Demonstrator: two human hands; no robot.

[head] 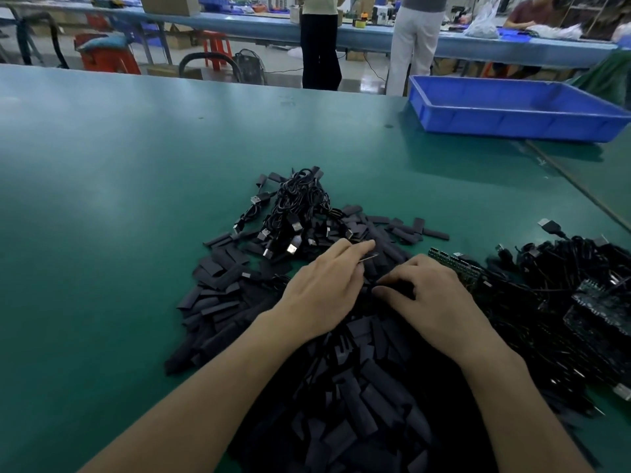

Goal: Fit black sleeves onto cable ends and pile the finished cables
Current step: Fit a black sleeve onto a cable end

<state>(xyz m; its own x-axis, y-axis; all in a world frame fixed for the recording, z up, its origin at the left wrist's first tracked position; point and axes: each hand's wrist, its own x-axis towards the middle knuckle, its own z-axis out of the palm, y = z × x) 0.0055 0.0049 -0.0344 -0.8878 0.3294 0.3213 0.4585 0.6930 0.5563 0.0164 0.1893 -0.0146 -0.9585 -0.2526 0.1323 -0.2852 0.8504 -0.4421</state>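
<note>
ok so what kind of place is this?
Most likely a cable-assembly factory floor: a long green workbench heaped with loose black sleeves and bundled USB cables, a blue parts bin, and other workers standing at a second bench line behind.

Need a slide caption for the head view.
Left hand and right hand over loose black sleeves on a green table.

matt black sleeves (218, 268), seemingly rubbery; glossy cables (300, 196)

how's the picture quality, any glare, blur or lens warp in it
Head view: soft overhead glare washes the green table at far left; the wide lens bows its far edge and skews the blue bin; the black sleeve pile sinks into one dark mass; the cables at right look slightly smeared.
</note>
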